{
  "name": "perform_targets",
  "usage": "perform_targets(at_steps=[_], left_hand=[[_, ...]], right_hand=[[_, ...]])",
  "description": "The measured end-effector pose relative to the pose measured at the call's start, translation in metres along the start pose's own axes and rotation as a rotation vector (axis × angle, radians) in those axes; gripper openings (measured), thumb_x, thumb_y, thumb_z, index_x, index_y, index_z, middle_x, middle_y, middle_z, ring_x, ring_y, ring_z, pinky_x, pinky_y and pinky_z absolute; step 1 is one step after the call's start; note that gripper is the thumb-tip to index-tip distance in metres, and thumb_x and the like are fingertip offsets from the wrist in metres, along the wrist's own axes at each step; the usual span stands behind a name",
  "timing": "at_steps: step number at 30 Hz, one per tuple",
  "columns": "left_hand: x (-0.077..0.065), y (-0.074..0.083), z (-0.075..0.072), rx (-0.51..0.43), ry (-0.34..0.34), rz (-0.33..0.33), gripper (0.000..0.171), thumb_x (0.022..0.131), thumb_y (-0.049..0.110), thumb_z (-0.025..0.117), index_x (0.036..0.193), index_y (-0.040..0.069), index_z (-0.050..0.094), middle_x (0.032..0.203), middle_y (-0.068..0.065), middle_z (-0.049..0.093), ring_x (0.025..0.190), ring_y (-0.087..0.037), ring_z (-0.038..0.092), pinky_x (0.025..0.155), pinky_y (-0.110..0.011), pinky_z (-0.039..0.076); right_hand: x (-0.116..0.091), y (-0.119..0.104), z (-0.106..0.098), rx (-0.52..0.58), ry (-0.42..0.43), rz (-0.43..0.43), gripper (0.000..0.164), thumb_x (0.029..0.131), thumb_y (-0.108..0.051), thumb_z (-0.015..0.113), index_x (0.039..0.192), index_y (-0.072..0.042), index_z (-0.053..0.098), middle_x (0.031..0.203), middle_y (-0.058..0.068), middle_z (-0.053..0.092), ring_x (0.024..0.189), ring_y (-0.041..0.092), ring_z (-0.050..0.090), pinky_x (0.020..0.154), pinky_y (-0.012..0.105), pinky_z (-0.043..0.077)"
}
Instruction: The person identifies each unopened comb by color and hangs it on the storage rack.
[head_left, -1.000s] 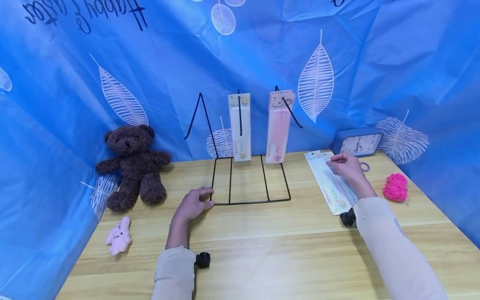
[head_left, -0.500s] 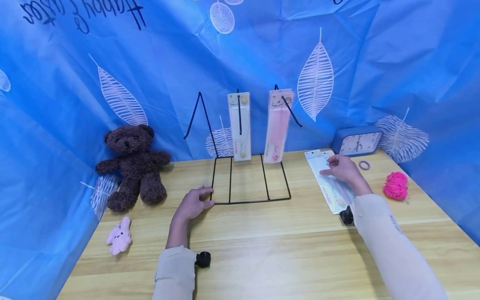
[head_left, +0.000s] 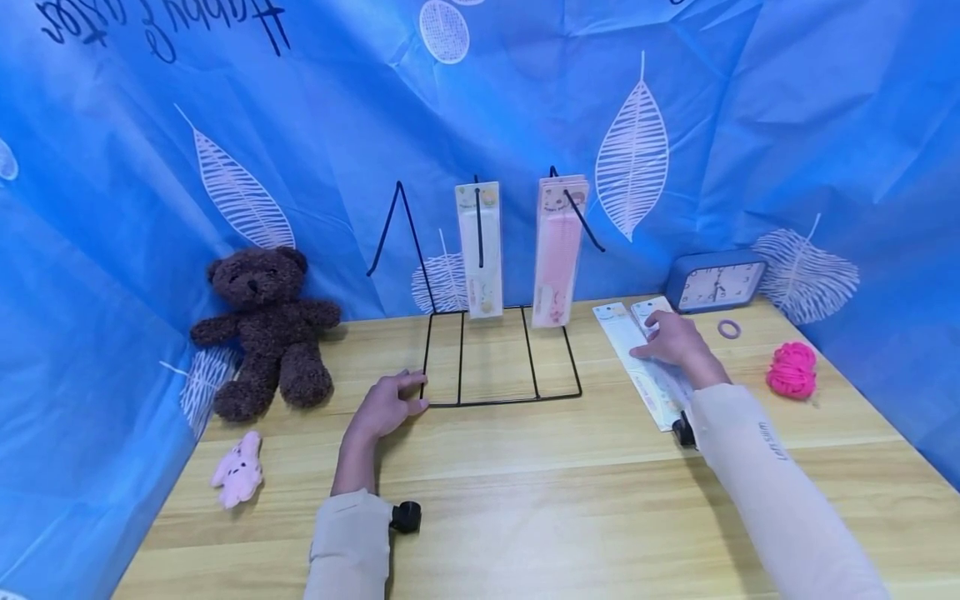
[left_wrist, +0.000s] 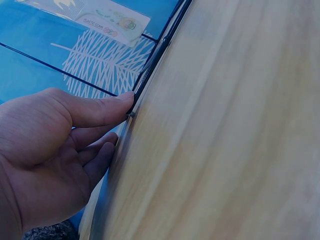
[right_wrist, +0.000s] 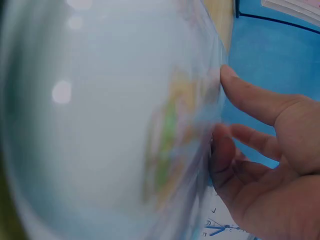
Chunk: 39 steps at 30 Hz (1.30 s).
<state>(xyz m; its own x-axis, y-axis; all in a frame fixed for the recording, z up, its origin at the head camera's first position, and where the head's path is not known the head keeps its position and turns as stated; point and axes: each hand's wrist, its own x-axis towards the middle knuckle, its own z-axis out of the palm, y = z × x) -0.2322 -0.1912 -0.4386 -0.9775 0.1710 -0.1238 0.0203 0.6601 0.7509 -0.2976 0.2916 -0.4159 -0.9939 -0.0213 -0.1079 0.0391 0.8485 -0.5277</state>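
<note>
While my left hand gripped the near left corner of a black wire display rack, thumb pressed to the bar and fingers bent beside it, my right hand worked well to the right over two long, flat, white comb packets in clear plastic. They lay side by side on the pale wood-grain table, slanting toward me: the left packet showed most of its length, while the right packet was largely hidden beneath my hand. My right thumb and fingertips pinched a plastic edge, though I could not tell which packet it belonged to, and its print was blurred up close. On the rack's middle hook hung a white comb packet, and on its right hook a stack of pink comb packets. Just beyond my right hand stood a blue rectangular clock with a white face, with a small lilac ring in front of it and a hot-pink bundle of yarn nearer me. Off to my left, a dark brown plush bear sat against the blue cloth backdrop, a little pink plush toy lying in front.
</note>
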Motion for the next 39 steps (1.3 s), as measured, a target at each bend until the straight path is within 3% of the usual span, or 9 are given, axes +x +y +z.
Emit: perform_targets(at_steps=[5, 11, 18, 23, 26, 33, 36, 39], left_hand=[[0.000, 0.000, 0.000, 0.003, -0.001, -0.005, 0.049, 0.096, 0.011, 0.070, 0.143, 0.004, 0.058, 0.159, -0.017, 0.037, 0.150, -0.040, 0.023, 0.120, -0.057, 0.020], [-0.001, 0.000, 0.001, -0.002, -0.007, -0.013, 0.049, 0.096, 0.011, 0.070, 0.143, 0.004, 0.057, 0.160, -0.017, 0.037, 0.150, -0.040, 0.023, 0.120, -0.058, 0.020], [-0.002, 0.001, -0.003, 0.014, -0.003, 0.000, 0.048, 0.097, 0.010, 0.068, 0.144, 0.003, 0.057, 0.159, -0.017, 0.037, 0.150, -0.040, 0.022, 0.120, -0.058, 0.019], [-0.003, 0.002, -0.003, 0.006, -0.001, 0.002, 0.048, 0.097, 0.010, 0.069, 0.143, 0.002, 0.057, 0.158, -0.017, 0.040, 0.150, -0.039, 0.023, 0.120, -0.057, 0.020], [-0.003, 0.001, -0.002, 0.002, 0.001, 0.003, 0.048, 0.097, 0.009, 0.069, 0.143, 0.001, 0.058, 0.157, -0.018, 0.040, 0.150, -0.040, 0.023, 0.120, -0.058, 0.020], [0.000, -0.003, 0.000, 0.002, -0.008, -0.011, 0.050, 0.097, 0.011, 0.070, 0.144, 0.004, 0.057, 0.160, -0.017, 0.035, 0.150, -0.040, 0.022, 0.120, -0.057, 0.019], [0.000, -0.003, 0.000, 0.005, -0.006, -0.009, 0.049, 0.097, 0.011, 0.069, 0.144, 0.004, 0.057, 0.161, -0.018, 0.035, 0.150, -0.040, 0.022, 0.120, -0.058, 0.019], [0.001, -0.003, 0.000, 0.001, -0.002, -0.009, 0.049, 0.097, 0.011, 0.070, 0.144, 0.004, 0.057, 0.160, -0.018, 0.035, 0.150, -0.040, 0.023, 0.120, -0.057, 0.019]], right_hand=[[0.000, -0.008, 0.004, -0.014, -0.045, 0.032, 0.067, 0.089, -0.033, 0.078, 0.131, 0.012, 0.051, 0.125, 0.033, 0.057, 0.105, 0.042, 0.055, 0.092, 0.056, 0.047], [0.000, -0.017, 0.007, -0.047, -0.134, 0.062, 0.084, 0.084, -0.048, 0.080, 0.134, 0.012, 0.049, 0.132, 0.032, 0.052, 0.105, 0.040, 0.052, 0.093, 0.055, 0.046], [0.002, -0.028, 0.010, -0.085, -0.176, 0.054, 0.082, 0.082, -0.042, 0.083, 0.133, 0.013, 0.048, 0.131, 0.034, 0.052, 0.108, 0.042, 0.052, 0.097, 0.057, 0.044], [0.002, -0.028, 0.011, -0.050, -0.185, 0.081, 0.076, 0.084, -0.038, 0.083, 0.133, 0.010, 0.049, 0.135, 0.033, 0.049, 0.112, 0.043, 0.050, 0.100, 0.057, 0.042], [0.003, -0.025, 0.013, 0.026, -0.194, 0.084, 0.068, 0.085, -0.034, 0.082, 0.131, 0.007, 0.051, 0.131, 0.031, 0.050, 0.107, 0.040, 0.053, 0.094, 0.052, 0.046], [0.002, -0.014, 0.015, 0.261, -0.195, 0.050, 0.053, 0.093, -0.019, 0.073, 0.134, 0.005, 0.047, 0.100, 0.018, 0.062, 0.073, 0.022, 0.064, 0.065, 0.034, 0.053], [0.000, -0.011, 0.012, 0.338, -0.168, 0.030, 0.052, 0.098, -0.015, 0.064, 0.141, 0.006, 0.044, 0.102, 0.020, 0.064, 0.076, 0.021, 0.065, 0.068, 0.034, 0.054], [-0.003, -0.008, 0.009, 0.381, -0.145, 0.011, 0.049, 0.102, -0.012, 0.056, 0.144, 0.007, 0.042, 0.114, 0.025, 0.062, 0.090, 0.024, 0.065, 0.077, 0.034, 0.053]])
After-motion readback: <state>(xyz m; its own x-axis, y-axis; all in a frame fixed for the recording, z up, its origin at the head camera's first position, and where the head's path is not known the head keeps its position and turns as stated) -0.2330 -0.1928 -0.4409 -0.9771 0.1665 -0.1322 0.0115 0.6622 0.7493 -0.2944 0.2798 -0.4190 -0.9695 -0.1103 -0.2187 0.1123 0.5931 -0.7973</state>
